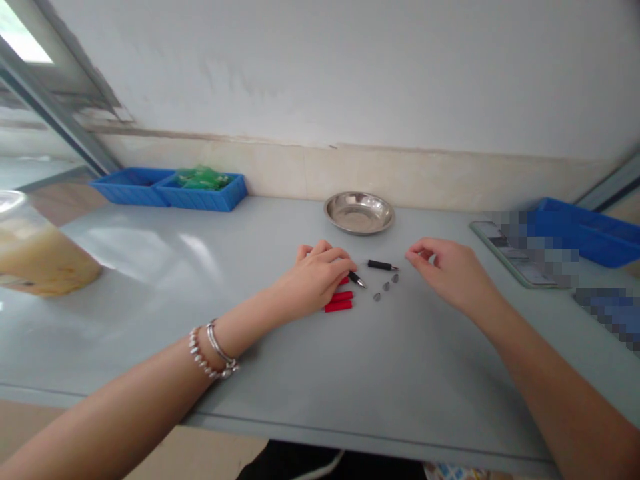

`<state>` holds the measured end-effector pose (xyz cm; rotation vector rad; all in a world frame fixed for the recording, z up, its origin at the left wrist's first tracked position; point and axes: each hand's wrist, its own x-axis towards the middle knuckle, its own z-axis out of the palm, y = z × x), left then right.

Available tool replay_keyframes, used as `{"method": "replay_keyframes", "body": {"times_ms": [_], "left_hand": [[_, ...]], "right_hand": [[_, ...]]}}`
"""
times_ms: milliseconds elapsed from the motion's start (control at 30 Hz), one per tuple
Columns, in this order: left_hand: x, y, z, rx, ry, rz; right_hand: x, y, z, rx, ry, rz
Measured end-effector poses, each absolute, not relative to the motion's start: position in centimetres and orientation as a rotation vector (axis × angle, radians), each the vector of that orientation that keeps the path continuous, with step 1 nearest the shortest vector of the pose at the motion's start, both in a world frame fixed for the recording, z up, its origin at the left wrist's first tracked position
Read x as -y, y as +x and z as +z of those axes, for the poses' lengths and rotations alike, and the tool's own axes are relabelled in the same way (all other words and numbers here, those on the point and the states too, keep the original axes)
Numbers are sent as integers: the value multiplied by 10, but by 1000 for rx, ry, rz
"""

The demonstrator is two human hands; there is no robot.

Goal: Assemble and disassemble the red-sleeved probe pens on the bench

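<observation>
My left hand [320,272] rests on the table with its fingers curled around a black pen piece with a silver tip [357,280], which pokes out below the fingertips. Under and beside that hand lie several red pen barrels [339,306], partly covered. Just to its right is a black pen grip [380,265] with a thin refill end pointing right. Three small grey clear clips [386,287] form a slanted row below it. My right hand [443,267] hovers right of the grip, thumb and forefinger pinched together; what is between them, if anything, is too small to see.
A round steel dish [359,213] stands behind the hands near the wall. Blue bins [200,197], one with green bags [203,178], sit back left. A large clear jar [40,253] is far left. On the right are a phone [515,257] and another blue bin [590,230].
</observation>
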<state>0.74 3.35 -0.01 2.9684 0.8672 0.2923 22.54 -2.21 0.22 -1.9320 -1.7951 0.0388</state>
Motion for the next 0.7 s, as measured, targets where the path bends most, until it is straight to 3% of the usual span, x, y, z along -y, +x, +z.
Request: {"method": "replay_keyframes", "body": {"times_ms": [700], "left_hand": [[-50,2,-6,-908,2900,289]], "right_hand": [[18,215,-5,1911,-1743,117]]}}
